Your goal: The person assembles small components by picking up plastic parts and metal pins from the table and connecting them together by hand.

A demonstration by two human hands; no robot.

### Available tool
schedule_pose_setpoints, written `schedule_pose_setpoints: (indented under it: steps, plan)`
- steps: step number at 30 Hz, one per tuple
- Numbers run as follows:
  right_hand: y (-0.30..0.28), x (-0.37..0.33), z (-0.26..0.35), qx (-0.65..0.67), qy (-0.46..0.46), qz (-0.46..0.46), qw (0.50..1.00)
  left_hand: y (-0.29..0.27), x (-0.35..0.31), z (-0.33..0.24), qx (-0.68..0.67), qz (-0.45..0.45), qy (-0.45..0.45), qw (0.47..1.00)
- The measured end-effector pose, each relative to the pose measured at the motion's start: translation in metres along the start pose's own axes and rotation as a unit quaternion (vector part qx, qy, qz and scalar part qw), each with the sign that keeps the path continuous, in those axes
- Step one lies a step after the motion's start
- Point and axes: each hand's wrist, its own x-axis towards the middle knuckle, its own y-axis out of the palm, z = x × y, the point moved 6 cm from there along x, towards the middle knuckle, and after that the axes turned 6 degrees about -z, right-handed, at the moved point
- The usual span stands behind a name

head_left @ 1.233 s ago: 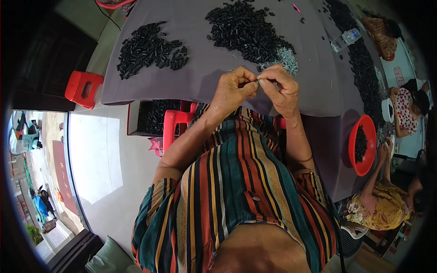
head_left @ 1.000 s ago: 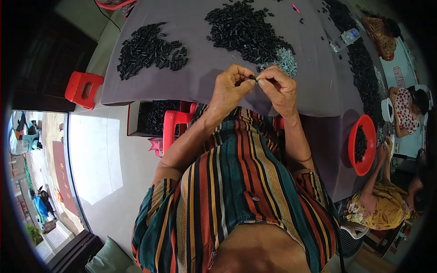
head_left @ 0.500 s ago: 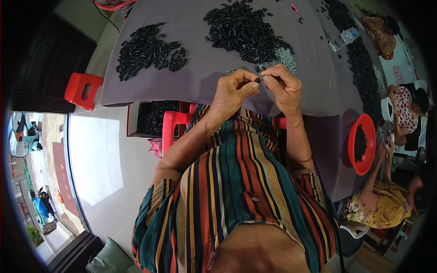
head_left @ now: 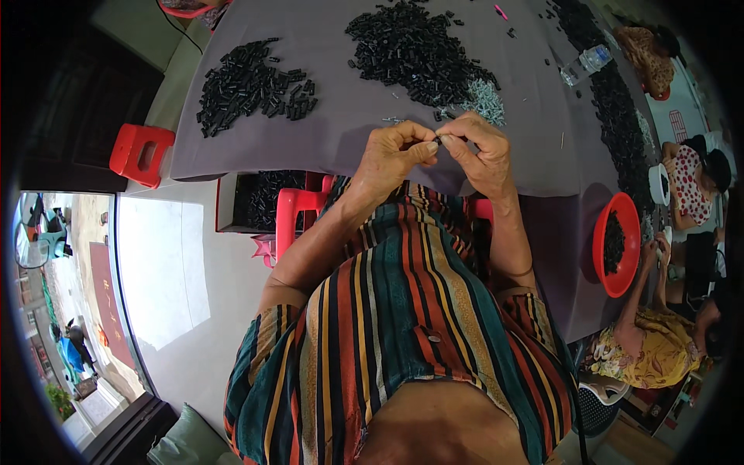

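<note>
Above the table's near edge, my two hands meet at the fingertips. My left hand [head_left: 393, 159] is closed in a pinch on a small black piece [head_left: 437, 141], mostly covered by the fingers. Against that piece my right hand [head_left: 482, 153] is pinched too; what lies between its thumb and finger is too small to make out. Just beyond them is a large pile of short black cylindrical pieces [head_left: 411, 54]. A heap of tiny silvery screw-like parts [head_left: 485, 101] lies at its near right side, with a few strays close to my fingers.
A second pile of black pieces [head_left: 248, 87] lies left on the grey-covered table [head_left: 325, 143]. To the right are a clear bottle [head_left: 585, 65], a long band of black pieces [head_left: 616, 116] and a red basin [head_left: 632, 244]. Co-workers sit there. A red stool [head_left: 142, 155] stands left.
My right hand has shifted slightly left, its fingertips closing against the black piece. My left hand has barely moved. The piles look the same.
</note>
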Motion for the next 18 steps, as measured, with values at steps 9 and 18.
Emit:
schedule_pose_setpoints:
  steps: [9, 18]
  plan:
    - [0.014, -0.006, 0.024, -0.144, -0.051, 0.022, 0.988, -0.017, 0.004, -0.004, -0.042, -0.012, -0.018, 0.999]
    - [-0.026, -0.007, -0.061, -0.191, 0.116, -0.104, 0.969, -0.031, -0.001, -0.05, -0.082, -0.037, 0.076, 0.993]
